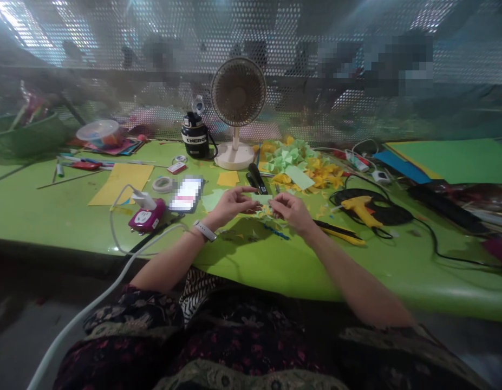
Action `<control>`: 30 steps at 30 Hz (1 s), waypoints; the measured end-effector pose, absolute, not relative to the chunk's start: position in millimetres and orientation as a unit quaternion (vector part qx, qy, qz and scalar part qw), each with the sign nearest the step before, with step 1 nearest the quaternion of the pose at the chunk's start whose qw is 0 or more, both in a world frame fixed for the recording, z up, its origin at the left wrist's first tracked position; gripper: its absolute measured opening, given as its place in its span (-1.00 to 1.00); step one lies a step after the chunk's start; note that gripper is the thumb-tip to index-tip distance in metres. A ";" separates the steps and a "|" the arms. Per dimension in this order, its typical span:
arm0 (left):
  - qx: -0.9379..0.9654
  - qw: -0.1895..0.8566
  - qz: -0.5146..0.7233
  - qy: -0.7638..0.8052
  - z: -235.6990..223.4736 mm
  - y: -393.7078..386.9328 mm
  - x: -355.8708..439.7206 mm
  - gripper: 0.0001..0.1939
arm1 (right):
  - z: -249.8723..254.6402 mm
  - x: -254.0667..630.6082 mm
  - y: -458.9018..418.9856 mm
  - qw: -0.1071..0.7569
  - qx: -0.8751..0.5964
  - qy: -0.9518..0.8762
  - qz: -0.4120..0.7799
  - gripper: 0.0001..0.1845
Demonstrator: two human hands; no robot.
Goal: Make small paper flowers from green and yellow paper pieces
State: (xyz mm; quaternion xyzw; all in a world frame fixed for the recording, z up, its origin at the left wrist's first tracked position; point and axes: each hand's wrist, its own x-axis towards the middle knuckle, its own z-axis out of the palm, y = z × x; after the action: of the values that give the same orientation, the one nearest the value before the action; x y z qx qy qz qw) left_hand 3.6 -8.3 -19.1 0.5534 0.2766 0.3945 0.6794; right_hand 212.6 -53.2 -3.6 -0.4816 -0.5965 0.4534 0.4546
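My left hand [230, 207], with a pale watch strap on its wrist, and my right hand [291, 212] meet above the green tabletop [242, 265]. Their fingertips pinch a small pale green paper strip [262, 199] from either end. Yellow and blue paper scraps [271, 223] lie just below my hands. Beyond them is a heap of green and yellow paper pieces [293, 162]. A black stapler [256, 179] lies close to my left fingertips. A yellow glue gun [358, 212] and yellow-handled scissors [340, 233] sit right of my right hand.
A desk fan [238, 92] and black flask [194, 135] stand at the back. To the left lie a phone [186, 194], pink socket adapter [147, 215], tape roll [163, 184] and yellow card [121, 184]. Black cables [433, 244] and coloured card sheets [449, 160] lie right.
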 end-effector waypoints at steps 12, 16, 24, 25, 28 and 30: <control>0.566 0.683 0.365 0.282 -19.8 -8.9 3.3 -0.41 | -7.1 206.9 -55.4 0.449 -0.472 -0.642 0.404 -0.55; 0.550 0.687 0.379 0.288 -15.7 -7.0 1.1 -0.40 | -6.5 212.7 -51.9 0.476 -0.471 -0.620 0.410 -0.57; 0.567 0.674 0.377 0.287 -12.6 -8.7 0.2 -0.41 | 3.0 211.9 -57.7 0.449 -0.495 -0.574 0.473 -0.59; 0.571 0.675 0.372 0.283 -13.0 -8.9 0.3 -0.41 | 3.3 210.6 -58.7 0.442 -0.493 -0.574 0.482 -0.59; 0.574 0.684 0.359 0.272 -15.1 -8.7 0.8 -0.39 | 1.9 207.5 -59.8 0.430 -0.483 -0.584 0.491 -0.62; 0.574 0.688 0.354 0.268 -16.4 -7.9 0.7 -0.39 | 0.6 207.7 -58.9 0.425 -0.481 -0.587 0.493 -0.63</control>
State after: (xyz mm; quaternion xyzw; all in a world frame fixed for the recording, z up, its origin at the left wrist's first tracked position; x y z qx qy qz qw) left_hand 0.7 -7.9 -16.4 0.5739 0.2683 0.3542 0.6879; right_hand 207.7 -58.9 0.6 -0.4806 -0.5874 0.4933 0.4250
